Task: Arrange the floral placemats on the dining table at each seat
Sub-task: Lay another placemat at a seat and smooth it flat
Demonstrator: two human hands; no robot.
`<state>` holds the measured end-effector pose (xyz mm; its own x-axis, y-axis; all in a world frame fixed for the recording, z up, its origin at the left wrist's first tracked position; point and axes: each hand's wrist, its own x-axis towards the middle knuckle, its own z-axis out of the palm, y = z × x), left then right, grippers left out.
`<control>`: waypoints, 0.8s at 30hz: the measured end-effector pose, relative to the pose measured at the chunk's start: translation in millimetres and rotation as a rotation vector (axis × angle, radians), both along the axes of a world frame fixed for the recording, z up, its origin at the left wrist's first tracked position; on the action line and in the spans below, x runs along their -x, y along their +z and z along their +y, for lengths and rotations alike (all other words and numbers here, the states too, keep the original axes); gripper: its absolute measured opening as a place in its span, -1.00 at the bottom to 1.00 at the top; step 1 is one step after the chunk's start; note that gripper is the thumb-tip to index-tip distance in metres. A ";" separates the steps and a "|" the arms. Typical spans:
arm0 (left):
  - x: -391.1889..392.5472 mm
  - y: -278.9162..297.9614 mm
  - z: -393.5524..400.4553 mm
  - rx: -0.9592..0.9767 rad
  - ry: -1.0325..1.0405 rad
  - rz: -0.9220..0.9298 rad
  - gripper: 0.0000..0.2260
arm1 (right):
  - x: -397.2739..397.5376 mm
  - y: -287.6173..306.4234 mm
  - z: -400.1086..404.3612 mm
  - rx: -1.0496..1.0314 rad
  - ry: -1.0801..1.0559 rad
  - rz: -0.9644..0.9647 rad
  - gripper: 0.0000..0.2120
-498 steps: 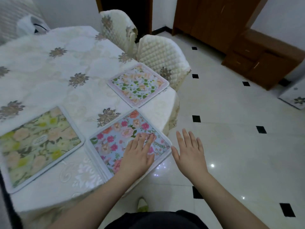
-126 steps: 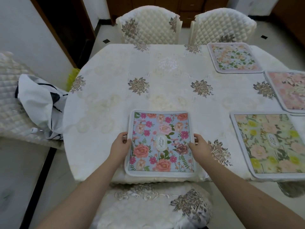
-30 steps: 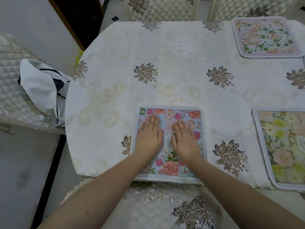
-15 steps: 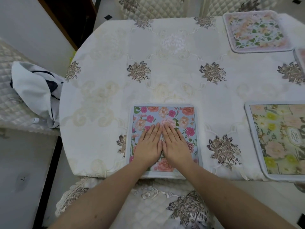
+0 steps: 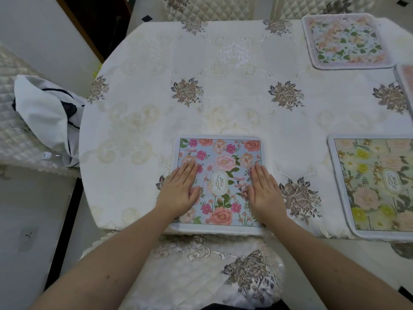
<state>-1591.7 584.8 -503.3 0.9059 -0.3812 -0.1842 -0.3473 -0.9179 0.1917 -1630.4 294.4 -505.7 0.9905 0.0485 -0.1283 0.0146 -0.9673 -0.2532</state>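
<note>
Directly below the person's gaze, a blue floral placemat (image 5: 220,180) lies flat on the dining table (image 5: 234,90), at the near edge, in front of a quilted chair (image 5: 201,271) tucked under it. The left hand (image 5: 181,191) rests flat on the mat's left side, fingers straight and together, its outer edge reaching over the mat's border. The right hand (image 5: 264,192) lies flat on the mat's right side in the same way. Neither hand grips anything. The mat's front border sits right along the table edge.

To the right, a yellow floral placemat (image 5: 375,186) lies at the next seat, also close to the edge. A peach and green placemat (image 5: 345,41) lies at the far right, before another chair, and the corner of a fourth mat (image 5: 405,79) shows at the right border of the view. A white cloth bundle (image 5: 47,115) sits on a chair to the left.

The risks look small but real. The embroidered tablecloth under the mat appears smooth, so flat palms sliding outward could drag the mat askew or wrinkle the cloth beneath it. Pressure towards the person could push the front border over the table edge, where the mat might tip or slip off. The far left seat appears to have no mat yet, so the task looks unfinished.
</note>
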 end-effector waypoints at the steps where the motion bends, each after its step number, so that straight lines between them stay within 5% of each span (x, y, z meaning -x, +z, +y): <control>1: 0.8 0.3 3.6 0.003 0.003 -0.003 -0.40 | -0.1 0.0 -0.4 -0.002 -0.001 0.002 -0.46; 12: 11.7 11.3 31.1 -0.100 0.063 0.002 -0.39 | -5.5 11.7 22.9 0.003 -0.035 0.044 -0.33; 19: 38.5 18.6 -53.1 0.054 -0.012 0.039 -0.45 | -1.3 20.8 77.3 -0.042 0.344 0.165 -0.34; 24: 52.0 2.0 -59.5 0.077 0.004 -0.001 -0.47 | 6.8 6.0 79.1 0.073 0.333 0.073 -0.41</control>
<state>-1643.7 525.3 -501.3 0.9077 -0.3903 -0.1539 -0.3436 -0.9021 0.2612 -1637.2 373.5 -499.7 0.9099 0.3557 -0.2135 0.3168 -0.9280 -0.1959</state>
